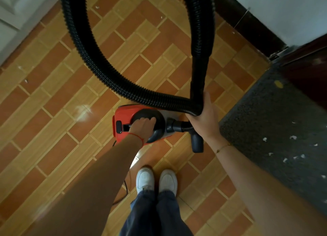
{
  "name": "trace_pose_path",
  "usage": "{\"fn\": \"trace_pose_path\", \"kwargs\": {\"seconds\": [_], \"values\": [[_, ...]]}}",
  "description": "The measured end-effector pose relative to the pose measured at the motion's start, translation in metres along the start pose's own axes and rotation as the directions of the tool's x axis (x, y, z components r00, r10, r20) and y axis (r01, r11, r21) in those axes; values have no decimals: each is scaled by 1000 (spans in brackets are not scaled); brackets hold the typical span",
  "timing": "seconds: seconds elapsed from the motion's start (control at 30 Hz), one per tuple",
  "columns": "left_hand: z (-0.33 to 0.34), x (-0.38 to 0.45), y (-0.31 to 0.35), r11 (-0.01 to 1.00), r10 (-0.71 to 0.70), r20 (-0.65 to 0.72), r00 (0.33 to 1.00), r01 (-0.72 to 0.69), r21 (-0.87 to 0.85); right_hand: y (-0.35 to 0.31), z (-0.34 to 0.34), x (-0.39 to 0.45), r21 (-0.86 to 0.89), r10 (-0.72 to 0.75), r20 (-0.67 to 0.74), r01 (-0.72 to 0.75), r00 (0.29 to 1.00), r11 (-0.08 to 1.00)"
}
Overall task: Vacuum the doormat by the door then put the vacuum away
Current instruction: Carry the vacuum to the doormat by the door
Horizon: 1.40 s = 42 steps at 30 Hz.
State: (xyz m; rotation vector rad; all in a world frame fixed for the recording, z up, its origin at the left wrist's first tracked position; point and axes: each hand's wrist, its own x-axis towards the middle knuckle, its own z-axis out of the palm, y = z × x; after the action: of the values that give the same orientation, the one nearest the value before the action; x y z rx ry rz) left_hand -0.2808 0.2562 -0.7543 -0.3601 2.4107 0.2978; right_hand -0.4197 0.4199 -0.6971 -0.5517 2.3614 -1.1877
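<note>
Under the curled fingers of the left hand (143, 125) sits the black carry handle of the red vacuum (127, 117), gripped from above. Beside it, the right hand (206, 118) wraps the looped black hose (99, 71) where it doubles back. Farther right, along the floor's edge by the dark door (306, 72), lies the grey doormat (276, 129), flecked with white scraps.

The tiled floor (53, 97) carries a red vacuum (123, 114), a grey doormat (265, 120) strewn with white scraps (292, 137), and two white shoes (156, 180).
</note>
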Motion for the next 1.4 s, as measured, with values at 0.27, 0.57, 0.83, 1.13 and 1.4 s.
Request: {"fn": "trace_pose_path", "kwargs": {"seconds": [0.27, 0.57, 0.83, 1.13, 1.4], "values": [[10, -5, 5, 998, -30, -94, 995, 25, -60, 6, 4, 6, 67, 57, 152, -68, 987, 995], [24, -37, -13, 975, -159, -211, 964, 120, -187, -4, -12, 13, 12, 151, 344, -165, 927, 986], [26, -73, -31, 893, -295, -99, 950, 238, -382, -35, -14, 12, 123, 244, 370, -307, 897, 944], [40, -84, -55, 793, -381, 25, 924, 340, -506, -53, 19, 17, 99, 161, 80, -168, 984, 981], [65, -72, -72, 787, -344, 95, 934, 342, -514, -45, 45, 19, 38, 105, -15, -104, 994, 994]]}}
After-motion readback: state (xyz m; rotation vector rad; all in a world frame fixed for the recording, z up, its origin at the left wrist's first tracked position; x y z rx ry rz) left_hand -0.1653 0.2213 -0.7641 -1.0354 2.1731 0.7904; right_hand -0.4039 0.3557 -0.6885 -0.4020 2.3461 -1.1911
